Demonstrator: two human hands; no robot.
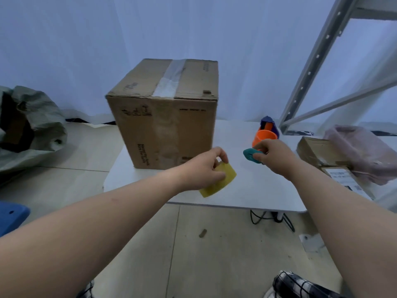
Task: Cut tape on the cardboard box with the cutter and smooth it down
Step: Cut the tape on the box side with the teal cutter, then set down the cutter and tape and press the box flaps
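A tall cardboard box stands on the low white table. A strip of clear tape runs along its top seam to the front edge. My left hand is in front of the box's lower right corner, shut on a roll of yellowish tape. My right hand is further right above the table, gripping a small teal cutter by its end.
An orange and blue tape dispenser sits behind my right hand. A flat carton and a pink bag lie at the right under a metal rack. A grey sack lies on the floor, left.
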